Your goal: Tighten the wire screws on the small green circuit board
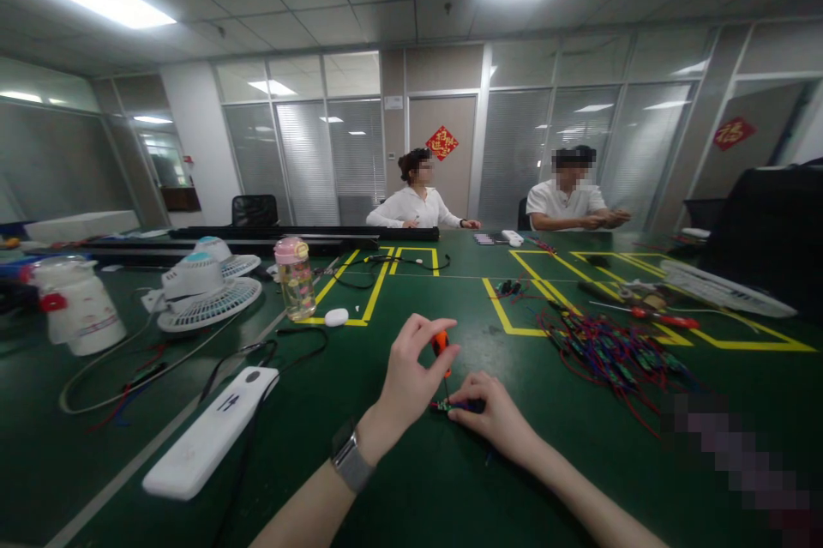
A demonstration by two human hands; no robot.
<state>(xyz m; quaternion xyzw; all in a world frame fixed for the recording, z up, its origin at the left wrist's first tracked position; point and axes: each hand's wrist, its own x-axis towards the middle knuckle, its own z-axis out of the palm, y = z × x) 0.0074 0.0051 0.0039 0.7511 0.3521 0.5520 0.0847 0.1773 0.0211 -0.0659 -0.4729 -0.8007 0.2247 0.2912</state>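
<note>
Our left hand [411, 368] curls loosely around the orange screwdriver [441, 344], thumb and forefinger spread, holding it upright, presumably so it bears straight down at the small circuit board [441, 406]. Our right hand [494, 411] pinches that board low at the green table [315, 411], likely against twisting.

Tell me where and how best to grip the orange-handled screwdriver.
Grip the orange-handled screwdriver by its handle, likely from above and the left, thumb opposite fingers: it stands nearly upright, thick handle on top and thin shaft down at the circuit board, where the right hand crowds the other side.
</note>
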